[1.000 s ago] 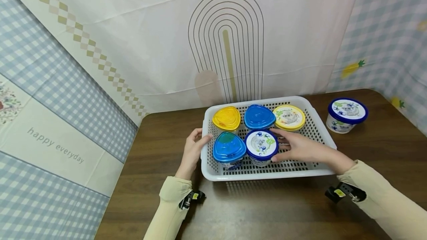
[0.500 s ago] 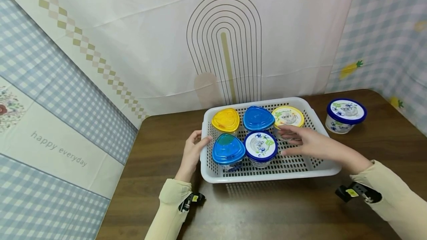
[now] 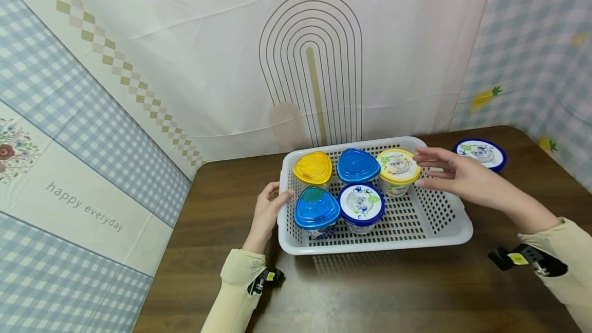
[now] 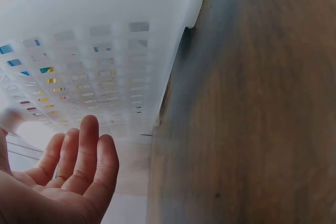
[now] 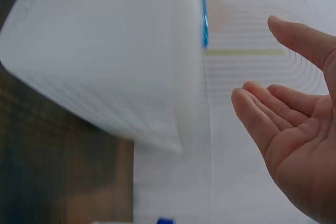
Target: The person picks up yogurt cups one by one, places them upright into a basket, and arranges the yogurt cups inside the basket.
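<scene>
A white plastic basket [image 3: 351, 247] holds several lidded tubs. Two blue triangular-lidded containers [image 3: 358, 165] [image 3: 316, 208] and a yellow one [image 3: 313, 167] stand at its left and middle. A round tub with a dark blue rim [image 3: 361, 203] sits at the front, and a yellow-lidded tub [image 3: 399, 165] at the back right. My left hand [image 3: 265, 212] holds the basket's left side, thumb over the rim and fingers against the outer wall. My right hand [image 3: 455, 173] is above the basket's right rim, fingers spread and holding nothing. Behind it stands another blue-rimmed tub [image 3: 481, 153], partly hidden.
The basket stands on a dark brown wooden table [image 3: 370, 292]. A white printed cloth [image 3: 222, 66] hangs behind the table, with blue checked cloth [image 3: 532, 66] at the right side. Inside the basket, bare perforated floor shows right of the front tub.
My right hand has left the blue-rimmed tub in the basket and moved right, past the yellow-lidded tub towards the tub outside. My left hand stays on the basket.
</scene>
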Demonstrator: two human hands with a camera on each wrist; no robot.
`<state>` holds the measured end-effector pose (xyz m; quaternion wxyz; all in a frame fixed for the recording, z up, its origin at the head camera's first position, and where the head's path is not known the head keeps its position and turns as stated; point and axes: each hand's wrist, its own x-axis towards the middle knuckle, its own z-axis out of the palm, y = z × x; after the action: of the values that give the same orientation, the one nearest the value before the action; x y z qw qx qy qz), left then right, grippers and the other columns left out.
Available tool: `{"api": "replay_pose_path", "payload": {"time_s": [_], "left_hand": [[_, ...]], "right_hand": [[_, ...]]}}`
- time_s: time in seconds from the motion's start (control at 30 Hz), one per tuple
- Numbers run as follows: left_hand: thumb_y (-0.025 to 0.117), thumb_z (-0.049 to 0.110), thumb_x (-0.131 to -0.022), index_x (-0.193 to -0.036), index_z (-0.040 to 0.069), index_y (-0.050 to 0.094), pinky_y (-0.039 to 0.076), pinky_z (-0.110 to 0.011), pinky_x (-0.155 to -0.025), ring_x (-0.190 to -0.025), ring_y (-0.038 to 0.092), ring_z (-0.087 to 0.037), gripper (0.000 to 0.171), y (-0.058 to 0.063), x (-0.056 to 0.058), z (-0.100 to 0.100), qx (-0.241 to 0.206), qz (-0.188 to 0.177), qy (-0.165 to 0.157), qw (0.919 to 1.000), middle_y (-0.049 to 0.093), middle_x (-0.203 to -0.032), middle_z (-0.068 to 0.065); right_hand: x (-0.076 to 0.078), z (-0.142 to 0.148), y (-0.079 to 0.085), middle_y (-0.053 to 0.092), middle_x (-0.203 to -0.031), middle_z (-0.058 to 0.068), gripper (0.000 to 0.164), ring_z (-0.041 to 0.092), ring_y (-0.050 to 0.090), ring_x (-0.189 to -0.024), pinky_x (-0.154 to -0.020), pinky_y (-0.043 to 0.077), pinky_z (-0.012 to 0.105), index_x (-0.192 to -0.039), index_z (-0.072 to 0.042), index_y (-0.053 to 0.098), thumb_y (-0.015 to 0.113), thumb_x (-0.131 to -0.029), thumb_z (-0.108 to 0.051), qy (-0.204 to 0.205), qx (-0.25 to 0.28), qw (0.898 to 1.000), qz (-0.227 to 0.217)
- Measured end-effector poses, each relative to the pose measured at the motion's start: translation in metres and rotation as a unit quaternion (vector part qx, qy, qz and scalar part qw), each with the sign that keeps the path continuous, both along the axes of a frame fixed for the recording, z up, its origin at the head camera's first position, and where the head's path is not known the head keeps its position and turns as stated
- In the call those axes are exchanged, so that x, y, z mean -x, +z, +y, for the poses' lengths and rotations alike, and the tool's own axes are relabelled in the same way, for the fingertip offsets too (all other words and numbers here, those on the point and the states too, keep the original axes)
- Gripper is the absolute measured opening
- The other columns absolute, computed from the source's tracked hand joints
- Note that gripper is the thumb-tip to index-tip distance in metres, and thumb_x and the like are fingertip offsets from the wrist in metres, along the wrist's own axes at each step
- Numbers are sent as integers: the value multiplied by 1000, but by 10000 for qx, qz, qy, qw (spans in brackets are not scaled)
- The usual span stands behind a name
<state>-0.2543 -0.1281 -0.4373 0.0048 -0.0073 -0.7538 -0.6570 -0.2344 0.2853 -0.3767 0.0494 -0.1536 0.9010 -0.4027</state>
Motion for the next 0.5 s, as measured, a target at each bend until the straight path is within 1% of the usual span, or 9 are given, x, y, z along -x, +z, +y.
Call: {"api": "replay_pose_path", "payload": {"time_s": [0.07, 0.1, 0.17, 0.2, 0.3, 0.37, 0.47, 0.5], "left_hand": [[67, 13, -94, -121, -6, 61, 59, -30, -74, -81, 64, -15, 34, 0, 0, 0, -12, 17, -8, 10000, 63, -105, -12], [67, 13, -94, -122, -6, 60, 59, -30, -74, -81, 64, -15, 34, 0, 0, 0, -19, 26, -16, 10000, 63, -105, -12], [67, 13, -94, -121, -6, 60, 59, -30, -74, -81, 64, -15, 34, 0, 0, 0, -28, 30, -30, 10000, 63, -105, -12], [67, 13, -94, -121, -6, 60, 59, -30, -73, -81, 64, -15, 34, 0, 0, 0, -36, 30, -33, 10000, 63, -105, -12], [67, 13, -94, -121, -6, 61, 59, -30, -74, -81, 64, -15, 34, -1, 1, 0, -39, 31, -39, 10000, 63, -105, -12], [67, 14, -94, -121, -6, 61, 59, -30, -74, -81, 64, -16, 34, -1, 1, 0, -29, 33, -36, 10000, 63, -105, -11], [67, 14, -94, -121, -6, 61, 59, -30, -74, -82, 64, -16, 34, -1, 1, 0, -25, 31, -35, 10000, 63, -105, -11], [67, 14, -94, -121, -6, 61, 59, -30, -74, -81, 64, -16, 34, -1, 1, 0, -22, 33, -34, 10000, 63, -104, -11]], "right_hand": [[1, 8, 1, 46, -147, 24, 80, 47, 45, -134, -98, 51, 31, -156, -1, 28, 71, -96, -33, -174, -30, 9998, 33], [1, 13, 2, 45, -147, 25, 80, 47, 45, -133, -94, 51, 22, -156, -1, 28, 70, -96, -32, -241, -38, 9997, 97], [2, 21, 2, 45, -147, 25, 79, 46, 45, -132, -86, 45, 7, -156, -2, 29, 70, -96, -31, -396, -44, 9989, 228], [3, 25, 2, 45, -147, 25, 79, 44, 45, -132, -81, 39, 1, -156, -2, 29, 71, -96, -30, -481, -45, 9984, 288], [4, 36, 1, 46, -147, 23, 78, 38, 45, -131, -78, 35, -2, -157, -4, 30, 71, -96, -29, -710, -27, 9966, 426], [4, 42, 0, 46, -149, 20, 79, 35, 44, -130, -78, 34, -2, -158, -8, 30, 71, -95, -32, -902, -80, 9950, 416], [6, 49, -1, 44, -150, 21, 81, 37, 43, -132, -76, 33, -2, -160, -9, 26, 70, -96, -35, -1040, -97, 9939, 361], [6, 51, -1, 44, -151, 21, 83, 40, 43, -132, -75, 32, -2, -160, -9, 24, 69, -96, -36, -1069, -110, 9936, 346]]}}
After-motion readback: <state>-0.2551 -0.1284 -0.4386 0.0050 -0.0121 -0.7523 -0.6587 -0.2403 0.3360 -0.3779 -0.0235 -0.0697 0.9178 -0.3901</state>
